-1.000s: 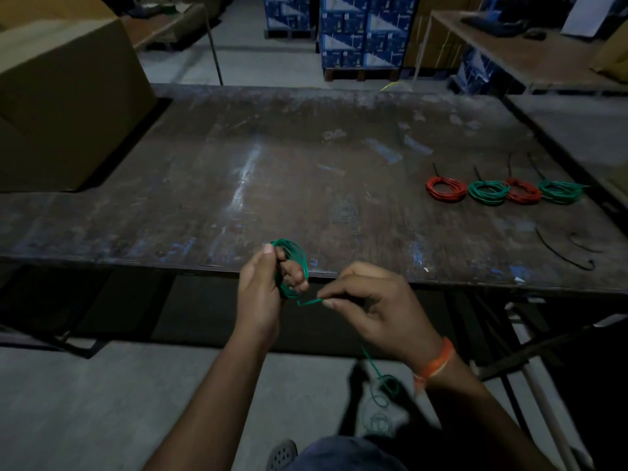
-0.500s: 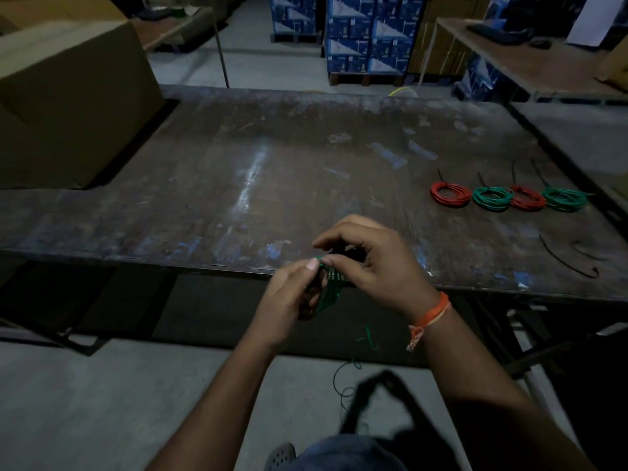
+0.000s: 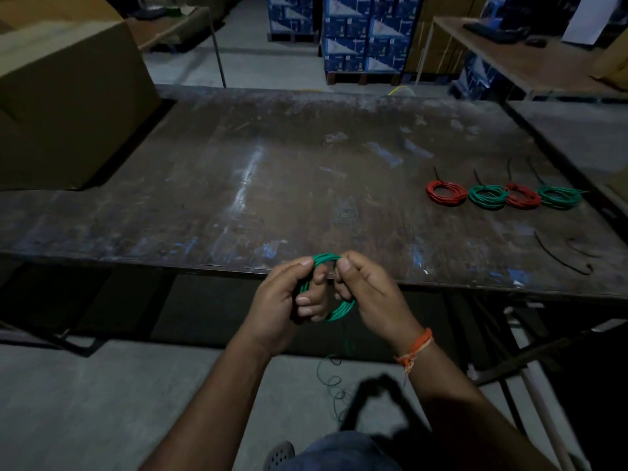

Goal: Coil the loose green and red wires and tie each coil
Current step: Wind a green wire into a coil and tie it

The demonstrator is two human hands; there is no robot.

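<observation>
The thin green wire coil sits between both hands before the dark worn table: left hand fingers curl through it, right hand fingers pinch its top.

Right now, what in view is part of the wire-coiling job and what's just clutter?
Job:
- green coil, held by left hand and right hand
- loose green wire trailing to the floor
- four tied coils on the table
- black ties

Lying about:
- cardboard box
- stacked blue cartons
</observation>
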